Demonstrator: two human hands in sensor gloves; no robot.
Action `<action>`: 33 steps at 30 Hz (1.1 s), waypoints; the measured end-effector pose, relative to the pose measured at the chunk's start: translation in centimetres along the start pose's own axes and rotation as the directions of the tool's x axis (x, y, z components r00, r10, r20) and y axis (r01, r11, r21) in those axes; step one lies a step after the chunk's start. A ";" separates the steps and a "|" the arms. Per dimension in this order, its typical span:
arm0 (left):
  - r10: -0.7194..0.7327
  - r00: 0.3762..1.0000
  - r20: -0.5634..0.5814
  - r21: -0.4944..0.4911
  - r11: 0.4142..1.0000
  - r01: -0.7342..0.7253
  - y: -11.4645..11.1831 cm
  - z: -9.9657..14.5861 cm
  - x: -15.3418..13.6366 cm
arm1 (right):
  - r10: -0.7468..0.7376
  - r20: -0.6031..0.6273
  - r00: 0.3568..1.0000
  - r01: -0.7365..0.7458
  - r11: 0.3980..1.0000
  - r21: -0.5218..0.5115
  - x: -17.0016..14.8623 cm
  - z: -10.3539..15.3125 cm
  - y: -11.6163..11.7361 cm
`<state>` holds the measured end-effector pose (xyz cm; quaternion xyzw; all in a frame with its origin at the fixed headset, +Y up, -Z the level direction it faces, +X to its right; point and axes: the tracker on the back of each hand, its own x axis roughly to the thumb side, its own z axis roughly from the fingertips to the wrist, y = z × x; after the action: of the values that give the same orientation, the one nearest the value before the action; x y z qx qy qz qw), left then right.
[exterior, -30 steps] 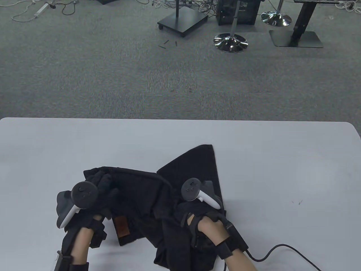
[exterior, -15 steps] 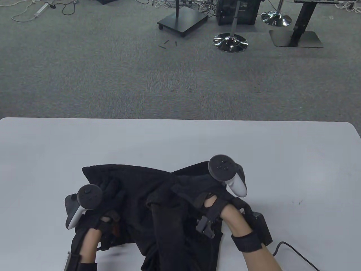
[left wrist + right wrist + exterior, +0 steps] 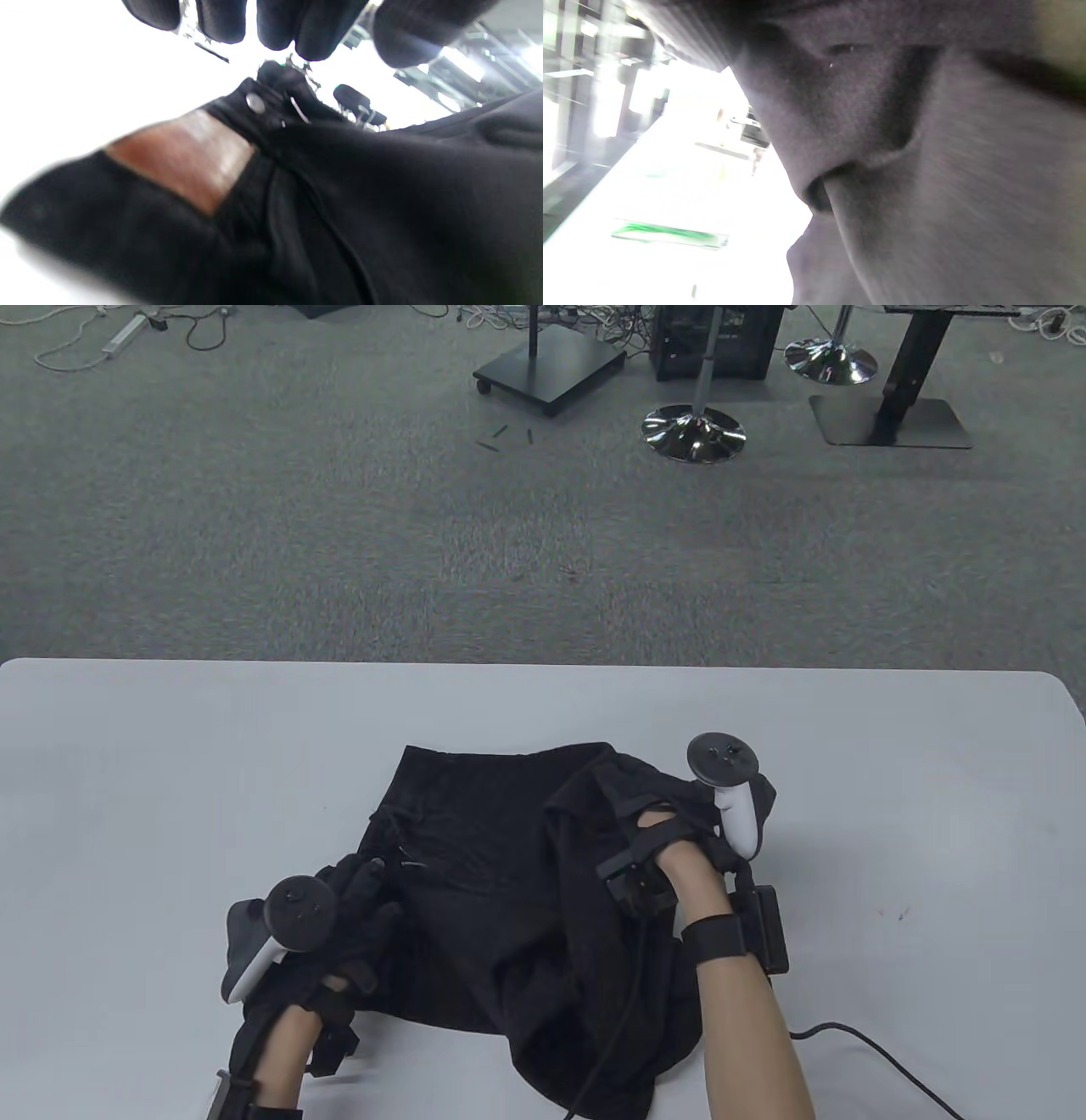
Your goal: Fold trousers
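- The black trousers lie bunched on the near middle of the white tabletop, between the two forearms, reaching to the near edge.
- The left hand rests on the trousers' left part; in the left wrist view its gloved fingertips hang loosely, clear of the cloth, above a brown leather patch and a metal button at the waistband.
- The right hand is sunk in a raised fold on the trousers' right side; its fingers are hidden under cloth, so I cannot tell whether they pinch it.
- A black cable trails from the right wrist across the tabletop.
- Beyond the tabletop, grey carpet carries stand bases.
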<state>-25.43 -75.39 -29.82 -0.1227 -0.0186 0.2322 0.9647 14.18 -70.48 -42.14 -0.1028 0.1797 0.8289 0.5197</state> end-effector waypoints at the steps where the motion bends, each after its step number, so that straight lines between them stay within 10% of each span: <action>1: -0.022 1.000 0.002 -0.041 0.999 0.022 -0.6 -0.2 0.4 | 0.018 -0.042 0.999 -0.017 1.000 0.017 -1.2 -0.3 -0.1; 12: -0.169 0.980 -0.108 -0.193 0.970 0.146 -2.3 -1.0 0.4 | -0.013 -0.156 0.988 0.052 0.968 0.244 -7.7 1.1 -2.7; 27: -0.136 0.950 -0.280 -0.218 0.973 0.075 0.1 0.7 -1.9 | -0.226 0.239 0.944 0.261 0.957 -0.129 0.0 2.9 -5.4; 33: -0.085 0.933 -0.349 -0.195 0.981 0.017 1.2 1.4 -3.9 | -0.139 0.320 0.937 0.168 0.984 -0.064 1.5 3.0 -2.6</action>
<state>-29.57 -75.82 -28.66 -0.2530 0.1310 0.1781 0.9419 15.92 -66.95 -40.47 -0.0067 0.0484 0.7989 0.5995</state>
